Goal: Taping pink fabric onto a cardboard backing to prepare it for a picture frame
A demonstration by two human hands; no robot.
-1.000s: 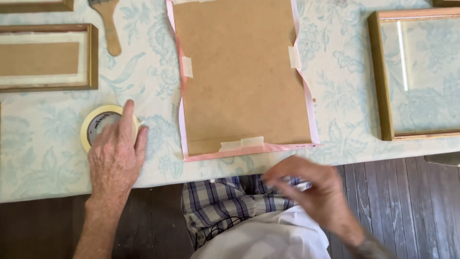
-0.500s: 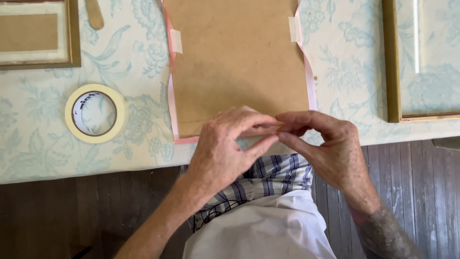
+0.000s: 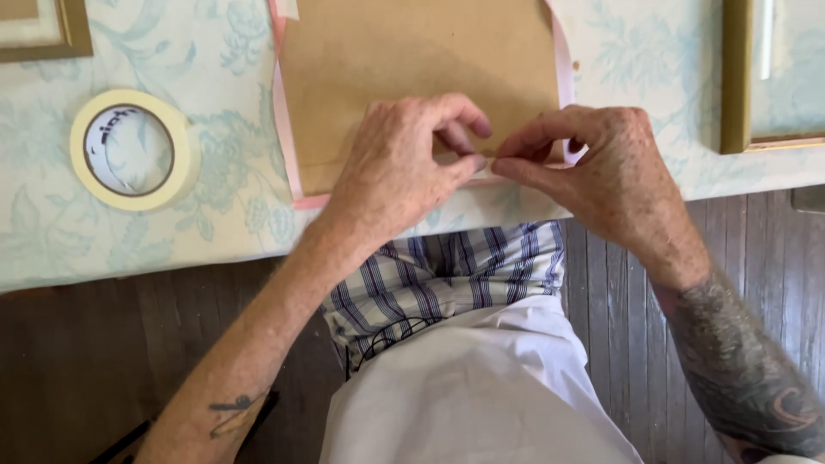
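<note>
A brown backing board (image 3: pixel 412 60) with a pink mat edge (image 3: pixel 286 129) lies on the patterned tablecloth. My left hand (image 3: pixel 404 167) and my right hand (image 3: pixel 601 172) meet over the board's near edge. Thumbs and forefingers of both pinch a small strip of pale tape (image 3: pixel 483 165) there. A roll of cream masking tape (image 3: pixel 133 148) lies to the left, untouched.
A gold picture frame (image 3: pixel 739 86) lies at the right on the floral tablecloth (image 3: pixel 172 232). Another wooden frame corner (image 3: pixel 73 34) shows at top left. The table edge runs just below my hands, with dark wooden floorboards (image 3: pixel 619 275) beneath.
My left hand left the tape roll and came to the board's near edge. Both hands joined there and now pinch the tape strip. The camera moved closer.
</note>
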